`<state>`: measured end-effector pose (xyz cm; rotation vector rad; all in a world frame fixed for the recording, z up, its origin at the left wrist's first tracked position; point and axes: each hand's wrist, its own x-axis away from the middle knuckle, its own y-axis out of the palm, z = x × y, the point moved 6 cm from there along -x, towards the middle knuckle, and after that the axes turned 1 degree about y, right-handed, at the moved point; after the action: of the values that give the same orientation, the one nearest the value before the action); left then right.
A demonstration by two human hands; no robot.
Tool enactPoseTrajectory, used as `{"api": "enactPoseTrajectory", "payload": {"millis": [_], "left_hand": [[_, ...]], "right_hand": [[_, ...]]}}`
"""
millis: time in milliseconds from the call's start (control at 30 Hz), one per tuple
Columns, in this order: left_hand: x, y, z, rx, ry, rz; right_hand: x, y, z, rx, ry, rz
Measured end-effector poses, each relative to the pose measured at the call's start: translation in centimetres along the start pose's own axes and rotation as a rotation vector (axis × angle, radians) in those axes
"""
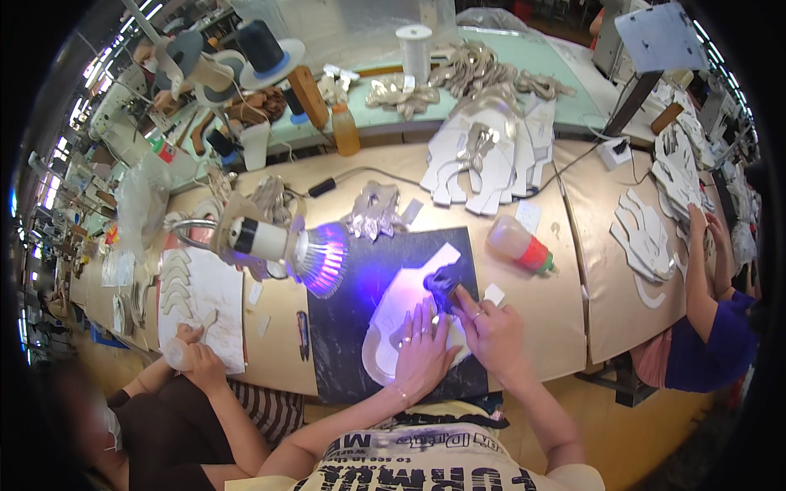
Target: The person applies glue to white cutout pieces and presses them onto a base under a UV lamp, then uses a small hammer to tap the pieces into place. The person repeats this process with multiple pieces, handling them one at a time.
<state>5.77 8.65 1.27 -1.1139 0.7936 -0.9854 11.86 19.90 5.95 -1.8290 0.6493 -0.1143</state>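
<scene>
Left hand (426, 353) spreads flat on the piece (391, 307); right hand (494, 331) grips a tool (442, 282); work looks partway done.

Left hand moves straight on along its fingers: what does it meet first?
Likely the dark tool gripped in the right hand, just beyond the fingertips of the left hand. Depth is unclear: the tool's head may sit higher, above the white piece.

Tan-covered worktable (550, 327) carried black mat (340, 364), side-lying squeeze bottle (512, 240), pen (303, 335), silvery pieces (375, 209), stacked white cutouts (446, 192); mat bore one pale flat cutout (399, 293).
</scene>
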Motion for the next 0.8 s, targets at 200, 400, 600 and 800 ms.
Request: {"api": "enactPoseTrajectory", "payload": {"millis": [200,400,600,800], "left_hand": [[5.2,-1.9,-4.9,0.064,-0.105,0.069],[6.3,-3.8,-10.0,-0.034,-0.423,0.141],[5.2,-9.2,-6.8,0.645,-0.204,0.348],[2.9,-17.0,-1.3,0.337,0.365,0.503]], "right_hand": [[1.2,2.4,5.3,-0.501,0.450,-0.053],[2.8,1.3,7.1,-0.264,0.602,-0.117],[0.1,-5.1,2.0,-0.129,0.229,0.222],[-1.1,-9.1,-5.1,-0.138,-0.382,0.336]]}}
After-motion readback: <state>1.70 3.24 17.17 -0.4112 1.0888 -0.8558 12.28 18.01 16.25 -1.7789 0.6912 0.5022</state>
